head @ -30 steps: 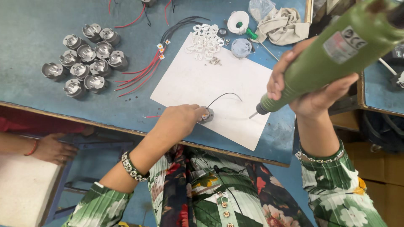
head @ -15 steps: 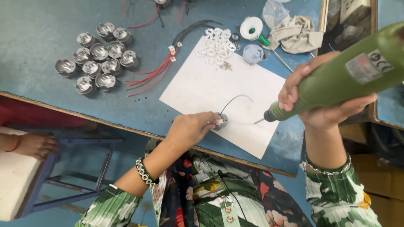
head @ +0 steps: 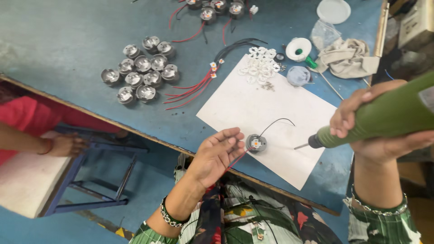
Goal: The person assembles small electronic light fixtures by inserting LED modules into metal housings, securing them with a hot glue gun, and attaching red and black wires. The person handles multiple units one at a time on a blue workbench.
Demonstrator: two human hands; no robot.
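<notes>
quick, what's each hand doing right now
Left hand: open, palm up, fingertips at the small round metal part and its red wire on the white paper.
Right hand: closed around the green electric screwdriver.

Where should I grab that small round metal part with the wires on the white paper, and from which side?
Grip the round part by its metal rim, coming from above. It sits flat, face up, on the paper. Its black wire trails up-right and red wire down-left, so pinch across the other two sides.

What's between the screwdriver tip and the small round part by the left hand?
Only bare white paper, in the head view; the screwdriver tip stands apart from the round part.
</notes>
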